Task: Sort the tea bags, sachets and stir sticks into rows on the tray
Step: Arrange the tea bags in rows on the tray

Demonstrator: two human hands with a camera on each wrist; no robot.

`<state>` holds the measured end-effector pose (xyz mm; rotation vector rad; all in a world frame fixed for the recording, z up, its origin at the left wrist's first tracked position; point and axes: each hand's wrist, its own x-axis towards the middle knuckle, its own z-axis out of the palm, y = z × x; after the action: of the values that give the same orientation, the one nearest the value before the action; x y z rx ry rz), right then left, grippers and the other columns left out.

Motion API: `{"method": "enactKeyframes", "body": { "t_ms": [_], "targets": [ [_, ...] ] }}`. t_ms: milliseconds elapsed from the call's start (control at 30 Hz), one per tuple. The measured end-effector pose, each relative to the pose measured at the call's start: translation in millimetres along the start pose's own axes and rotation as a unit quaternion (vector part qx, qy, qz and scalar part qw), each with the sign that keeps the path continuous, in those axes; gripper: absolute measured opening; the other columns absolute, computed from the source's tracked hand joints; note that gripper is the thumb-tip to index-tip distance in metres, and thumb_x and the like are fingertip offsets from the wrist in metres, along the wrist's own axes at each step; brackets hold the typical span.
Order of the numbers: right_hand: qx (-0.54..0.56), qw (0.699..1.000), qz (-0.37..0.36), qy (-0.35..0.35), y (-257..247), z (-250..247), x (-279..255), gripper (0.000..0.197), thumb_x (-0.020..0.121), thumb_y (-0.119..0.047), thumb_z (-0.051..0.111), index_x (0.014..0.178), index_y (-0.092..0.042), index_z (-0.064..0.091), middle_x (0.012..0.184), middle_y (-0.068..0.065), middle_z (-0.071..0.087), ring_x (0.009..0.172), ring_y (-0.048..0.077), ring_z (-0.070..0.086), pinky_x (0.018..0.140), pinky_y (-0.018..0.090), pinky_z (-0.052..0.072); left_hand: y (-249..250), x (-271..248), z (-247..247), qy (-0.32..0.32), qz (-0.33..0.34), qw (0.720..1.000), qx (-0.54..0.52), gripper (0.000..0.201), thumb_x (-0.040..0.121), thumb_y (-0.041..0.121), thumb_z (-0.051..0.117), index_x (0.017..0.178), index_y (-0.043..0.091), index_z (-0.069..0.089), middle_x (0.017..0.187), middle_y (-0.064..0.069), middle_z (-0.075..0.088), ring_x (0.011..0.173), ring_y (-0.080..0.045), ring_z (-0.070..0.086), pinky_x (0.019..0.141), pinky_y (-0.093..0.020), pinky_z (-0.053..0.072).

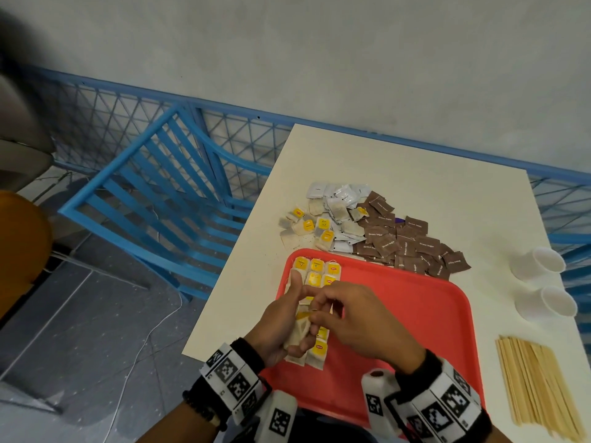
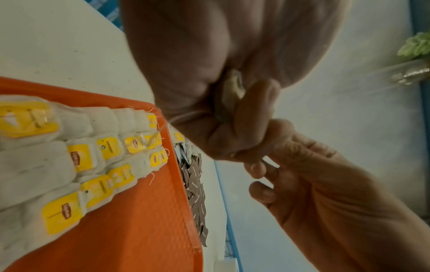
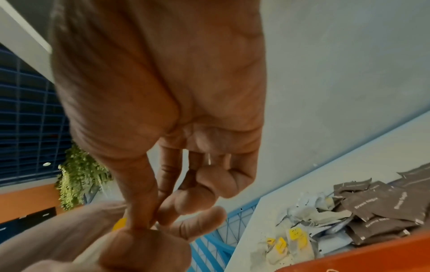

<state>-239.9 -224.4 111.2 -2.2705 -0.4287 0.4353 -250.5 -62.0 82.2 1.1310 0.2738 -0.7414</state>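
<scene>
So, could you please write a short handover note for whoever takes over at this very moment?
Hands: left hand holds a tea bag above the tray; right hand pinches at its top.
Done: rows of tea bags on the tray's left side.
Left: loose tea bags, white sachets and brown sugar sachets piled beyond the tray; stir sticks lie right of it.

Two hands (image 1: 287, 324) – two white cups (image 1: 537, 263); one tray (image 1: 415, 314).
</scene>
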Motion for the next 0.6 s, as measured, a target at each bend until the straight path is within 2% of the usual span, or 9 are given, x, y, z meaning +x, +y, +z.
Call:
{"method": "enactKeyframes", "body": {
  "t_ms": [100, 167, 233, 267, 333, 400, 433, 500, 600],
  "targets": [
    [0.067, 0.998, 0.012, -0.005, -3, -10, -5, 0.011, 0.087, -0.021, 0.074, 0.077, -0.022, 0.069, 0.066, -0.008, 0.069, 0.058, 0.002, 0.055, 0.061, 0.019, 0.043, 3, 1, 3, -0.016, 0.004, 1.0, 0.024, 0.079, 0.091, 0.072, 0.021, 0.116, 0.006, 0.057, 0.058, -0.01, 0.055, 0.029, -0.013, 0.043, 0.035, -0.012, 0.023],
    [0.12, 0.992, 0.015, 0.027, -3, -23, -8, 0.008, 0.086, -0.018, 0.075, 0.079, -0.017, 0.071, 0.066, -0.007, 0.068, 0.059, 0.001, 0.053, 0.06, 0.018, 0.042, 5, 1, 1, -0.024, 0.006, 0.999, 0.027, 0.074, 0.093, 0.07, 0.022, 0.1, 0.009, 0.063, 0.061, -0.01, 0.058, 0.029, -0.013, 0.041, 0.035, -0.012, 0.022],
    [0.15, 0.986, 0.013, 0.066, -2, -41, -9, 0.008, 0.086, -0.013, 0.075, 0.08, -0.015, 0.07, 0.067, -0.012, 0.065, 0.063, 0.0, 0.054, 0.062, 0.017, 0.044, 8, 3, -3, -0.006, 0.021, 0.999, 0.041, 0.066, 0.093, 0.067, 0.032, 0.088, 0.01, 0.065, 0.063, -0.009, 0.057, 0.031, -0.013, 0.039, 0.038, -0.016, 0.019],
    [0.162, 0.984, 0.01, 0.079, -1, -48, -9, 0.009, 0.086, -0.011, 0.075, 0.079, -0.014, 0.069, 0.068, -0.01, 0.065, 0.065, 0.003, 0.056, 0.064, 0.02, 0.046, 10, 5, -5, 0.012, 0.04, 0.997, 0.058, 0.06, 0.092, 0.065, 0.041, 0.086, 0.01, 0.065, 0.064, -0.008, 0.056, 0.033, -0.014, 0.039, 0.04, -0.019, 0.019],
    [0.168, 0.981, 0.005, 0.097, -1, -62, -8, 0.01, 0.086, -0.009, 0.074, 0.08, -0.013, 0.067, 0.073, 0.001, 0.066, 0.067, 0.01, 0.057, 0.065, 0.027, 0.049, 17, 7, -6, 0.067, 0.095, 0.986, 0.119, 0.05, 0.086, 0.059, 0.057, 0.084, 0.01, 0.065, 0.068, -0.006, 0.055, 0.036, -0.014, 0.038, 0.044, -0.022, 0.022],
    [0.158, 0.982, -0.009, 0.103, -3, -73, -6, 0.01, 0.086, -0.007, 0.073, 0.082, -0.013, 0.066, 0.075, 0.005, 0.065, 0.066, 0.007, 0.055, 0.061, 0.021, 0.046, 32, 3, 0, 0.108, 0.165, 0.965, 0.174, 0.035, 0.085, 0.046, 0.066, 0.09, 0.012, 0.066, 0.073, -0.004, 0.058, 0.038, -0.013, 0.041, 0.041, -0.021, 0.027],
    [0.15, 0.983, -0.021, 0.103, -5, -77, -5, 0.01, 0.086, -0.006, 0.073, 0.082, -0.013, 0.066, 0.075, 0.003, 0.065, 0.065, 0.005, 0.054, 0.061, 0.018, 0.044, 41, 0, 4, 0.103, 0.202, 0.956, 0.185, 0.026, 0.085, 0.038, 0.068, 0.098, 0.015, 0.069, 0.079, -0.004, 0.061, 0.038, -0.011, 0.043, 0.039, -0.02, 0.03],
    [0.134, 0.984, -0.049, 0.103, -11, -83, -2, 0.008, 0.086, -0.008, 0.073, 0.083, -0.013, 0.068, 0.075, 0.002, 0.067, 0.065, 0.005, 0.056, 0.06, 0.016, 0.043, 60, -7, 17, 0.071, 0.264, 0.938, 0.215, 0.029, 0.084, 0.028, 0.071, 0.112, 0.02, 0.069, 0.091, 0.0, 0.067, 0.041, -0.007, 0.048, 0.039, -0.018, 0.037],
    [0.135, 0.98, -0.082, 0.121, -22, -86, 4, 0.006, 0.088, -0.01, 0.073, 0.086, -0.015, 0.069, 0.078, 0.002, 0.068, 0.07, 0.014, 0.061, 0.064, 0.018, 0.046, 77, -10, 28, 0.055, 0.307, 0.915, 0.257, 0.015, 0.086, 0.018, 0.074, 0.099, 0.011, 0.071, 0.073, 0.008, 0.067, 0.039, -0.006, 0.047, 0.039, -0.017, 0.038]
  ]
}}
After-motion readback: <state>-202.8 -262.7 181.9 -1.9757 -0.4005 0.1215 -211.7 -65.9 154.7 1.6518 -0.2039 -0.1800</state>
